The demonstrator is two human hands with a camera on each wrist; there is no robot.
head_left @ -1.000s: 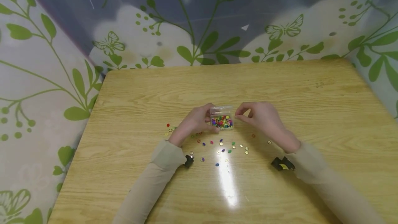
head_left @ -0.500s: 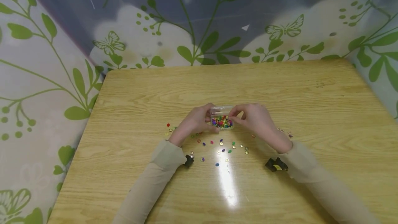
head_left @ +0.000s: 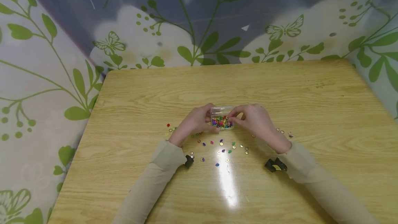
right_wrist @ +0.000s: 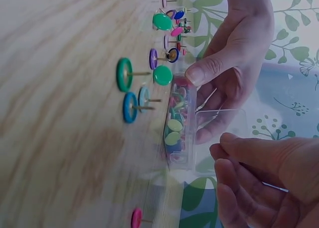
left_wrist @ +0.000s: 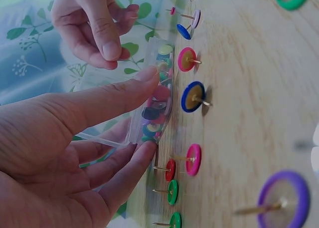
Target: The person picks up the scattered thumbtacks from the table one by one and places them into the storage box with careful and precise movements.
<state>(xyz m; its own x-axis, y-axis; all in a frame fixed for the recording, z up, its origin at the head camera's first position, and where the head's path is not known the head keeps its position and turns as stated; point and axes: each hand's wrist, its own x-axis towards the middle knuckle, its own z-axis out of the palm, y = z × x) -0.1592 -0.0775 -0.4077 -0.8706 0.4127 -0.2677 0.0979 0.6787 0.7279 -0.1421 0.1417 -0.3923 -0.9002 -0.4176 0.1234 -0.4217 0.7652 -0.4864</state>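
In the head view my left hand (head_left: 195, 119) grips a small clear plastic box (right_wrist: 189, 143) from its left side. Its hinged lid (head_left: 221, 110) is raised at the back. Many-coloured thumbtacks (head_left: 220, 122) fill the lower part. My right hand (head_left: 256, 118) is at the box's right rim, thumb and forefinger brought together over the contents. Both wrist views show no tack between those fingertips, though a small one could be hidden. Loose tacks lie on the table near the box, among them a blue-rimmed one (left_wrist: 193, 97) and a green one (right_wrist: 124, 74).
Scattered thumbtacks (head_left: 227, 160) lie on the wooden table (head_left: 155, 189) in front of the box, with others by the left forearm and right wrist. Black wrist devices (head_left: 275, 164) sit under both cuffs. A leaf-patterned curtain (head_left: 211, 16) stands behind the table.
My right hand has moved left from beside the box to over its right edge, then nearly stopped. Tacks by the right wrist have come into sight. The left hand and box stayed put.
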